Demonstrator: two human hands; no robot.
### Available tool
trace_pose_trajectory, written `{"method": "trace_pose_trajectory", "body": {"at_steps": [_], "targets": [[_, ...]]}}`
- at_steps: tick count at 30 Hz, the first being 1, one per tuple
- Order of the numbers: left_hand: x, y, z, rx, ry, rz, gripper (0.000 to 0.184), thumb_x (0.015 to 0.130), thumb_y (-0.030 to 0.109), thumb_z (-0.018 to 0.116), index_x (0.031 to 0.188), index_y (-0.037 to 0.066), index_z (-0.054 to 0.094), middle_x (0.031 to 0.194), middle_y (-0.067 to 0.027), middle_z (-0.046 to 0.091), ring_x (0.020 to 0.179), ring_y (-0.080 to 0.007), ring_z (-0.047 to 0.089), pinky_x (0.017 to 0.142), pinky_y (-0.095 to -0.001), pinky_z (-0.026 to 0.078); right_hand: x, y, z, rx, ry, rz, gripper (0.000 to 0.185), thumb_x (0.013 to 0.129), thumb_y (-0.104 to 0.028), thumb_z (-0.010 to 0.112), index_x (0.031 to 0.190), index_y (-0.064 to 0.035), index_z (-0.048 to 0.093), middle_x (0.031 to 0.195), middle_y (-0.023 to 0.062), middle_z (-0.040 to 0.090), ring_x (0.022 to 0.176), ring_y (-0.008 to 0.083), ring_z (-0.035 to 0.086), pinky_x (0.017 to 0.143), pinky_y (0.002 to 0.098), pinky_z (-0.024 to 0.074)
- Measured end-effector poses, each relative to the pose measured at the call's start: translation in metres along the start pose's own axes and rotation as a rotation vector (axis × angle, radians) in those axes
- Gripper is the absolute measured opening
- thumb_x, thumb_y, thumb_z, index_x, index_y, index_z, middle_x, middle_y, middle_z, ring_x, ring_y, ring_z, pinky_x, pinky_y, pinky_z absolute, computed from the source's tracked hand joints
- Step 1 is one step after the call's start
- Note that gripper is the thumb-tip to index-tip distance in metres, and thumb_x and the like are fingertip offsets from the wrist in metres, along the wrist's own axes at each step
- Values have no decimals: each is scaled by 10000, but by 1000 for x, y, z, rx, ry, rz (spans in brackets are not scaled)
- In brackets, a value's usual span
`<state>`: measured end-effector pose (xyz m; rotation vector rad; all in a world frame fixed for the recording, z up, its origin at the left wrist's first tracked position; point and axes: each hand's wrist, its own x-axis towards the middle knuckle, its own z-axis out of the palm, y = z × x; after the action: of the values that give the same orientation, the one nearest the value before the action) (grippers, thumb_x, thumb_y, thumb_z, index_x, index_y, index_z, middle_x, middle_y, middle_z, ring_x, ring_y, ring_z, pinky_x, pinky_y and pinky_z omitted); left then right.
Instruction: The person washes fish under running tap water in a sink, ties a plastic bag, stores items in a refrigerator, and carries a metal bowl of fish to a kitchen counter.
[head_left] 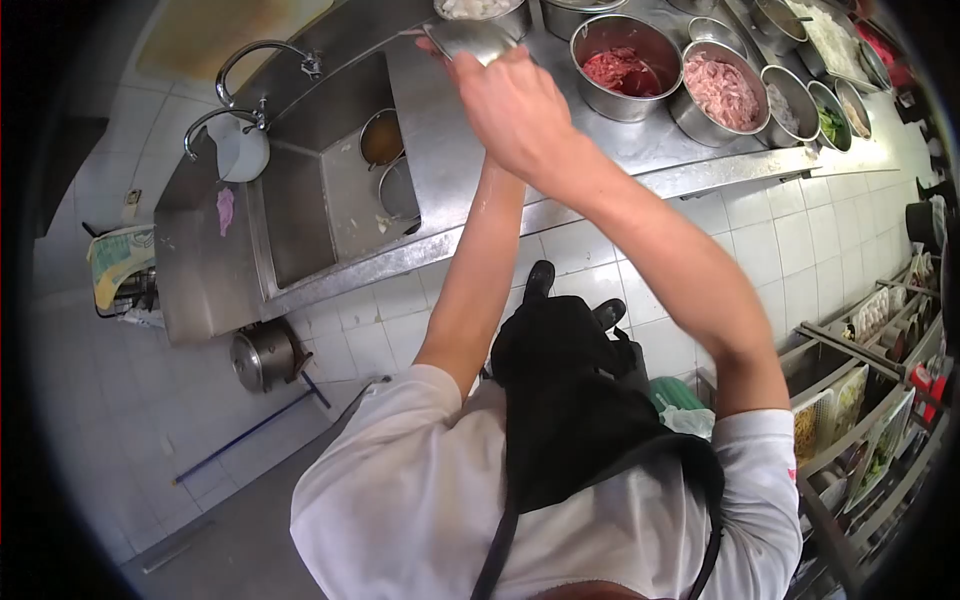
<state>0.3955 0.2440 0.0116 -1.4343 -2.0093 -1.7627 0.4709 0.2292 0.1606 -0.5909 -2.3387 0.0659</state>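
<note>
My right hand (pixel 518 112) is closed at the near edge of a shiny metal piece (pixel 468 40), whose full shape I cannot make out. My left forearm passes under my right wrist. Most of my left hand (pixel 437 58) is hidden, but some of its fingers curl at the left edge of the same metal piece. Just beyond it stands a steel bowl of pale, whitish food (pixel 475 9). To the right of my hands are a steel pot of dark red meat (pixel 618 70) and a pot of pale pink meat strips (pixel 720 95).
A steel sink (pixel 300 215) with two taps (pixel 262 60) lies left, holding pots. More steel containers with greens (pixel 830 122) and other food line the counter (pixel 440 130) rightward. A lidded pot (pixel 265 358) is on the tiled floor. Ingredient racks (pixel 850 400) stand at right.
</note>
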Motion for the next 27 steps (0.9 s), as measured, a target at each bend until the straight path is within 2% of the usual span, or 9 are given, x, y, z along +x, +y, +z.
{"method": "trace_pose_trajectory", "body": {"at_steps": [7,9,11,13,14,15,18,22,27], "targets": [[24,-12,-2,-88,-59,-3,694,896,430,505,1402,32,247,1411,-170,312,1312,-295,302,1077,-385,228,39,-40,-23,-141,137,40,113,688,-94,580,752,-1,579,578,157,603,491,262,632,414,337,515],[25,-20,-9,-75,-92,21,691,897,428,505,1402,31,249,1410,-170,314,1311,-295,303,1077,-384,228,37,-50,-32,-28,-71,188,205,826,-146,507,990,-37,562,717,267,566,581,360,631,443,411,509],[24,-30,-11,-65,-141,52,689,898,426,504,1401,30,250,1408,-169,315,1310,-295,303,1077,-384,228,27,-57,-9,53,-143,377,268,863,-208,487,1085,-75,553,761,287,570,602,364,635,454,409,516],[24,-35,-2,-98,-205,71,687,898,425,503,1400,29,252,1407,-169,317,1309,-295,304,1076,-383,228,10,-63,2,351,-18,663,289,825,-188,480,905,63,599,811,276,610,724,420,620,654,493,514],[27,-37,3,-133,-226,64,686,898,424,503,1400,29,253,1406,-169,318,1309,-295,304,1076,-383,229,0,-56,24,269,167,525,263,818,-177,477,891,33,617,836,283,602,740,412,623,662,488,519],[24,-40,7,-158,-246,46,684,899,423,502,1400,28,253,1406,-169,319,1309,-295,304,1076,-383,229,-7,-64,32,366,270,667,259,825,-184,473,919,1,629,882,296,595,746,412,627,675,482,523],[16,-41,14,-209,-284,-9,681,899,420,501,1399,27,256,1404,-169,321,1308,-295,305,1076,-382,229,-32,-79,17,90,229,596,257,759,-148,536,949,7,614,962,402,546,733,412,633,624,458,531],[6,-33,16,-266,-325,-42,676,900,416,500,1397,25,259,1401,-169,325,1306,-295,307,1075,-381,229,-46,-72,5,14,217,554,209,722,-153,550,812,36,555,911,439,528,648,408,629,531,456,521],[-5,-14,12,-339,-365,-75,671,902,411,498,1396,23,262,1398,-168,329,1304,-295,308,1074,-379,230,-57,-73,-11,5,219,599,192,710,-130,556,804,36,537,877,438,525,650,414,625,544,474,521]]}}
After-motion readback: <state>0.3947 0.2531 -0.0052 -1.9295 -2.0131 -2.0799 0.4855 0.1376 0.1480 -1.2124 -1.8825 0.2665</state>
